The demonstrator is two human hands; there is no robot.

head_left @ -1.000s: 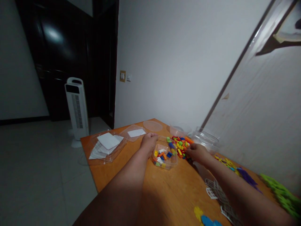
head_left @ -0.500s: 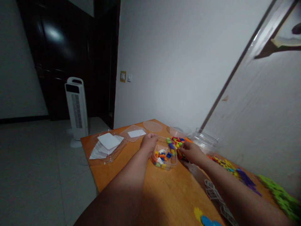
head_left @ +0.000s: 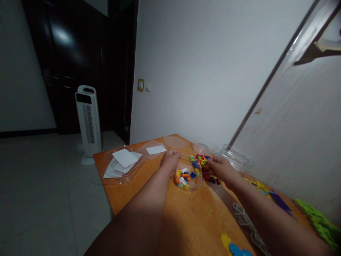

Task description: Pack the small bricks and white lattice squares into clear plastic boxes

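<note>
A small clear plastic box (head_left: pixel 197 184) stands on the orange table (head_left: pixel 186 224) with several coloured bricks inside it. My left hand (head_left: pixel 169 161) grips the box's far left rim with curled fingers. Just right of the box lies a loose pile of coloured bricks (head_left: pixel 204 164). My right hand (head_left: pixel 221 168) rests on that pile with its fingers bent down into the bricks; whether it holds a brick is hidden.
A clear tray of white cards (head_left: pixel 123 164), a smaller lidded tray (head_left: pixel 154 149), a round lid (head_left: pixel 174 142) and a clear jar (head_left: pixel 234 159) lie at the table's far end. Coloured flat pieces (head_left: pixel 314 217) line the right edge. A white tower fan (head_left: pixel 88 122) stands on the floor.
My right hand has moved left and a little farther away onto the brick pile, closer to the box. My left hand has stayed on the box's rim.
</note>
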